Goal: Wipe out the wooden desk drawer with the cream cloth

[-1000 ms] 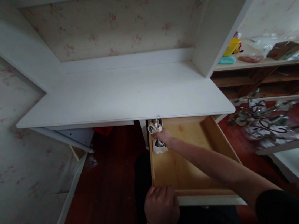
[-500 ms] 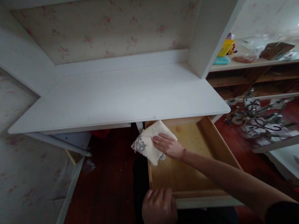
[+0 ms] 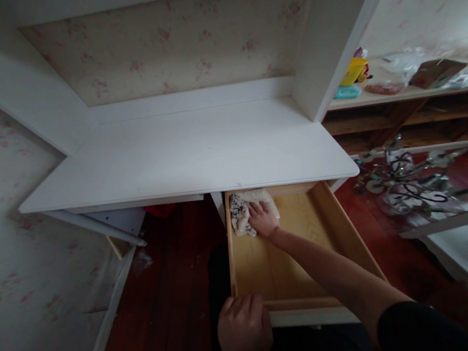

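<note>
A wooden drawer (image 3: 300, 265) is pulled out from under the white desk (image 3: 178, 154). Inside its back left corner, my right hand (image 3: 264, 219) presses a cream cloth (image 3: 269, 196) with a dark pattern against the wood, fingers slightly apart and curled onto the fabric. The cloth is bunched, and its patterned end lies against the drawer's left side. My left hand (image 3: 244, 327), with a band at the wrist, is closed over the drawer's front left corner. Its fingertips are hidden behind the knuckles.
A chandelier (image 3: 411, 184) lies on the red floor (image 3: 160, 304) at the right. Behind it, a low shelf unit (image 3: 410, 120) carries a cardboard box (image 3: 437, 73) and plastic bags. A flower-patterned wall (image 3: 18, 260) runs along the left.
My right hand has moved the cloth from over the drawer's left edge down into its back left corner, where it is now bunched. My left hand stays at the front corner.
</note>
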`<action>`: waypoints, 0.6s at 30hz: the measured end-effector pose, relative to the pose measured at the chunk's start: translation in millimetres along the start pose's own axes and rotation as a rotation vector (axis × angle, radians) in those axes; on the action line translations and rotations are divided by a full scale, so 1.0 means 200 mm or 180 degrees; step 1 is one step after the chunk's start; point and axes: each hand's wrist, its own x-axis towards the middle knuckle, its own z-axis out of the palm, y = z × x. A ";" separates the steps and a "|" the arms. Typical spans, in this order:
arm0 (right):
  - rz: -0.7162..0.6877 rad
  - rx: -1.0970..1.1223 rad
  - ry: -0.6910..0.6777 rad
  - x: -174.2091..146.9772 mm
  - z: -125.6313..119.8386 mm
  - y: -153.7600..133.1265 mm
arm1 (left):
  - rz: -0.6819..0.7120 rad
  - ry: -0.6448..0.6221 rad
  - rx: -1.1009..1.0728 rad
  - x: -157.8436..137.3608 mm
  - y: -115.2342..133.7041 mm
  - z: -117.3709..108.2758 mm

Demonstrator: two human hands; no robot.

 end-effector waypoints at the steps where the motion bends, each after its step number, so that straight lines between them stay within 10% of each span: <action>1: 0.0028 -0.0004 -0.0022 -0.01 0.00 0.02 | 0.0002 -0.0009 -0.0010 0.00 0.00 0.00; 12: 0.0382 -0.0426 -0.0678 -0.39 -0.20 0.56 | 0.0012 -0.0073 -0.0125 0.01 -0.01 0.00; 18: 0.0617 -0.0468 -0.1106 -0.48 -0.33 0.59 | 0.0080 -0.0124 -0.0143 0.01 -0.01 -0.01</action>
